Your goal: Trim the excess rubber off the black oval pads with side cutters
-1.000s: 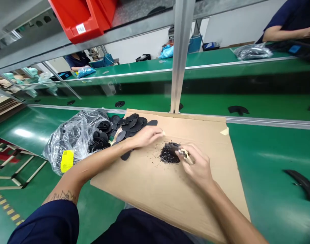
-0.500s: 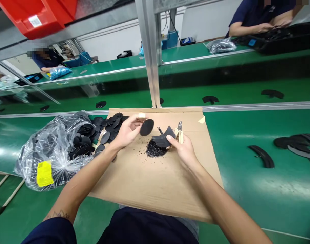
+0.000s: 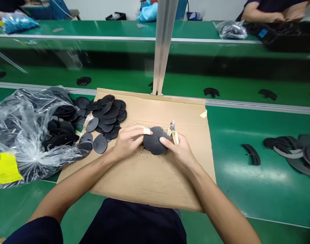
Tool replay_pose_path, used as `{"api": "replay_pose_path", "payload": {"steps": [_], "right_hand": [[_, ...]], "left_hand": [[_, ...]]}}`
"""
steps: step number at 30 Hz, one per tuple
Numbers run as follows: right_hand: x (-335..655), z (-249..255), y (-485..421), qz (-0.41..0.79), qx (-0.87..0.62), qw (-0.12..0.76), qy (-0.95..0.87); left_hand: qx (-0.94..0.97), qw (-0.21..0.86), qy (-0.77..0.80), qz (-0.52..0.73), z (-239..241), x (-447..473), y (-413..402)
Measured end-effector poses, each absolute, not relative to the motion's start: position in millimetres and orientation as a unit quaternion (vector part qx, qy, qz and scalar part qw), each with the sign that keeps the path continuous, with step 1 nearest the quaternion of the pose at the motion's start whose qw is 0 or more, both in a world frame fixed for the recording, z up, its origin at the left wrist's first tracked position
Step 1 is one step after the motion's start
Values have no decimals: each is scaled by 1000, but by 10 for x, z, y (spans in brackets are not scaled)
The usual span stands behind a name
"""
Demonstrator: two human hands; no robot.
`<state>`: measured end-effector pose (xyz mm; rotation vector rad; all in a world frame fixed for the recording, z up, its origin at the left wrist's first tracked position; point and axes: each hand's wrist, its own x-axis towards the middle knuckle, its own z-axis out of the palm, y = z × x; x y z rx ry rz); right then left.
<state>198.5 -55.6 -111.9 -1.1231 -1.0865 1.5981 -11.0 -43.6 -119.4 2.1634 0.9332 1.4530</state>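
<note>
A rounded black plastic piece with a raised mark is held between both hands, above a heap of small black bits on the cardboard. My left hand, with pale tape on one finger, is closed on its left edge. My right hand pinches the right edge, thumb on top. That same hand keeps a pair of side cutters with cream handles, jaws pointing away from me. Whether the piece is one part or two laid together, I cannot tell. Most of the heap is hidden beneath it.
Many black discs lie on the cardboard sheet, beside a clear plastic bag of more. To the right are a curved black strip and a black pile. A metal post rises behind. Co-workers sit opposite.
The left hand has brought its oval black disc right, against the curved black piece in the right hand; both hands now meet. The view has tilted down and levelled.
</note>
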Motion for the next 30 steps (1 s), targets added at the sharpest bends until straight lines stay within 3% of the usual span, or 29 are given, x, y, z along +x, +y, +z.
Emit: {"api": "replay_pose_path", "payload": {"steps": [10,19,26,30], "right_hand": [[1985,-1116,-580,622,-467,454,-434],[1941,-1073,-637,560,-490,462,-483],[1913,-1033,-652,553,-492,450,-499],[1910,-1045,-645,557,-493,452,-492]], "left_hand": [[777,182,317,513,-1260,-76,-516],[680,374,430,461,-1271,9,-646],[728,296,434,441,-1250,56,-667],[723,304,437,441,-1254,63,-686]]}}
